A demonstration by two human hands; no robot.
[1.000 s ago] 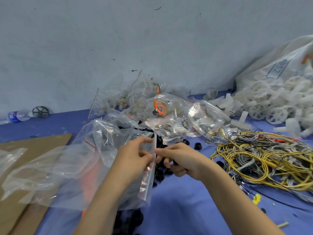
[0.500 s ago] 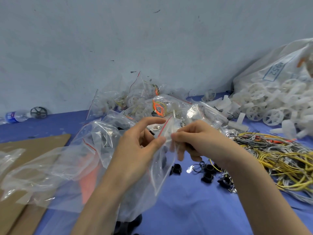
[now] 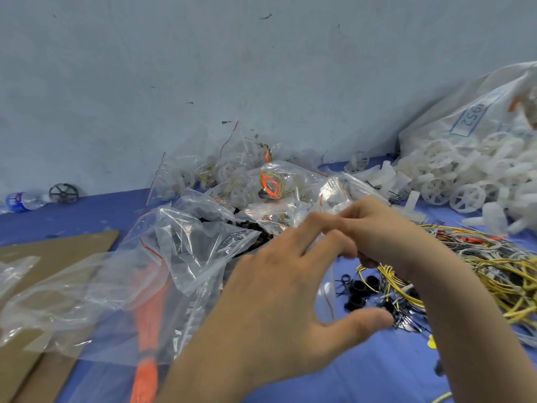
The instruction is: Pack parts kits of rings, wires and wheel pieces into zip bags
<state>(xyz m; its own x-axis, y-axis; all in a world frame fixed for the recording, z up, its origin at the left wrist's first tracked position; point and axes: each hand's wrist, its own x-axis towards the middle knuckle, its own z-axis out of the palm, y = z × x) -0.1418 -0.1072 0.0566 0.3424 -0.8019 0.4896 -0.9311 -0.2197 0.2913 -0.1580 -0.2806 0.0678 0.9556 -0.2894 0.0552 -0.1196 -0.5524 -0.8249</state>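
The small zip bag [image 3: 326, 290] hangs just left of the wire tangle [image 3: 494, 271], over the loose black rings [image 3: 359, 289] that lie at the tangle's near-left edge. Half a second ago both hands pinched its mouth. Now the left hand [image 3: 279, 298] has let go and is spread wide, with the thumb out, in front of the bag. The right hand [image 3: 386, 231] is curled and seems to pinch the bag's top edge alone, though blur hides the contact. This suggests the mouth is being pressed closed or has just been sealed, so this kit is probably nearly finished. Packed kits [image 3: 270, 184] are heaped behind and left of the tangle, and white wheel pieces [image 3: 465, 184] lie behind it.
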